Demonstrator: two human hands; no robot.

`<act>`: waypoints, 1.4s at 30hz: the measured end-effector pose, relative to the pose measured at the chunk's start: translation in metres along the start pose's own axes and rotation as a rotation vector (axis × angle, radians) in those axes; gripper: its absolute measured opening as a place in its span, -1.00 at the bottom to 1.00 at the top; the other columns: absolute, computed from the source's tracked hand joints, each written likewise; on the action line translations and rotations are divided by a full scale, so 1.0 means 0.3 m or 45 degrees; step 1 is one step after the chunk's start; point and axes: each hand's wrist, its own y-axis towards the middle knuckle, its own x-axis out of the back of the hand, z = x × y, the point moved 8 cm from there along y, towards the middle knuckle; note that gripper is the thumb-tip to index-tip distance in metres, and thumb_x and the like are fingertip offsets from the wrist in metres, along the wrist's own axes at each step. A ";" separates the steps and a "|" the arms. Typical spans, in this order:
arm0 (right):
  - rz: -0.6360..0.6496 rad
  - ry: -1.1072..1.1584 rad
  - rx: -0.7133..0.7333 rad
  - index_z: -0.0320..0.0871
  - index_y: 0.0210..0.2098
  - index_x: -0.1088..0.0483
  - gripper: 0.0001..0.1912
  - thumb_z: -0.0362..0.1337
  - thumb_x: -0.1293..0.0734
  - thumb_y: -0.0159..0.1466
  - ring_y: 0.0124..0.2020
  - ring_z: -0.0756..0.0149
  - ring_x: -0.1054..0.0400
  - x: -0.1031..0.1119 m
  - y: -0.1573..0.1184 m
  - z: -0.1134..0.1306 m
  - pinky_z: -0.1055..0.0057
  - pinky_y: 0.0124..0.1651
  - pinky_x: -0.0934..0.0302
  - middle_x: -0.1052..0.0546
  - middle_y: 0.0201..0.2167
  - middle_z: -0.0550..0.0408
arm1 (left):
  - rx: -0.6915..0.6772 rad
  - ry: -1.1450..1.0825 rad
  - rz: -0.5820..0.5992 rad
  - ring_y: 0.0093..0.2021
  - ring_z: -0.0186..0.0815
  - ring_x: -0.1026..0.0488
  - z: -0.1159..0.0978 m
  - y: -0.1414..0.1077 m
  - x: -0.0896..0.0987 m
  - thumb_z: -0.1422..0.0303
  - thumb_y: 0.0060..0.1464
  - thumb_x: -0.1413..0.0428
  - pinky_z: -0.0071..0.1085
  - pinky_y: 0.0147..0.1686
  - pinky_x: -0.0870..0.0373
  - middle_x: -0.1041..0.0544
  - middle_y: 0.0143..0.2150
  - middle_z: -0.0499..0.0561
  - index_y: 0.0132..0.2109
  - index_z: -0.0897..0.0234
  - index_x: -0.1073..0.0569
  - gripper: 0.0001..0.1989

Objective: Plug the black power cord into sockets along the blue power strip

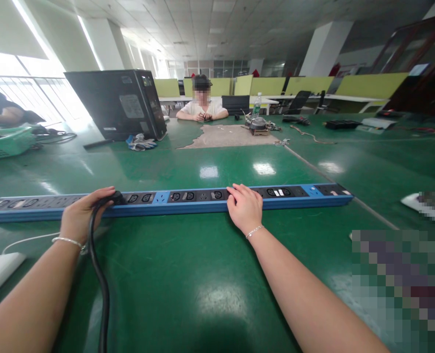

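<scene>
A long blue power strip point(199, 206) with a black face and rows of sockets lies across the green table from the left edge to right of centre. My left hand point(81, 212) is closed around a black plug point(116, 197) at the strip's face; how deep the plug sits is hidden. From it a thick black cable point(99, 274) hangs down past my wrist towards the bottom edge. Over the strip, right of its middle, my right hand point(245, 206) grips it, fingers bent across the top and covering some sockets.
A black computer case point(118, 105) stands back left, with gloves point(141, 142) beside it. Across the table point(173, 274) sits a person point(203, 105); another is at far left by a green basket point(8, 142). A bottle point(257, 105) and metal parts point(258, 125) stand at the back.
</scene>
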 end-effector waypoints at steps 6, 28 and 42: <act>-0.016 0.014 -0.001 -0.03 -0.11 -0.49 -0.66 -0.29 -0.15 0.24 0.10 0.21 -0.24 0.000 0.000 -0.002 0.16 0.14 0.07 -0.48 0.00 0.09 | -0.012 0.094 0.071 0.05 -0.23 -0.42 -0.013 -0.028 0.000 0.16 0.04 0.03 -0.22 0.14 -0.26 -0.48 0.06 0.03 -0.02 0.22 -0.45 -0.59; -0.022 0.024 0.001 -0.06 -0.12 -0.50 -0.66 -0.30 -0.16 0.23 0.10 0.21 -0.24 0.004 0.000 -0.001 0.17 0.13 0.07 -0.48 0.00 0.08 | 0.336 1.011 0.768 -0.21 -0.02 -0.53 -0.035 -0.034 -0.040 0.15 0.21 0.42 -0.16 -0.23 -0.36 -0.56 -0.21 0.32 0.34 0.31 0.11 -0.38; -0.038 0.029 0.004 -0.05 -0.13 -0.50 -0.66 -0.30 -0.16 0.22 0.09 0.21 -0.25 0.001 0.000 -0.004 0.16 0.13 0.06 -0.49 -0.01 0.08 | 0.318 1.050 0.834 -0.18 -0.03 -0.53 -0.065 -0.028 -0.040 0.16 0.21 0.44 -0.15 -0.19 -0.35 -0.56 -0.19 0.34 0.34 0.29 0.12 -0.39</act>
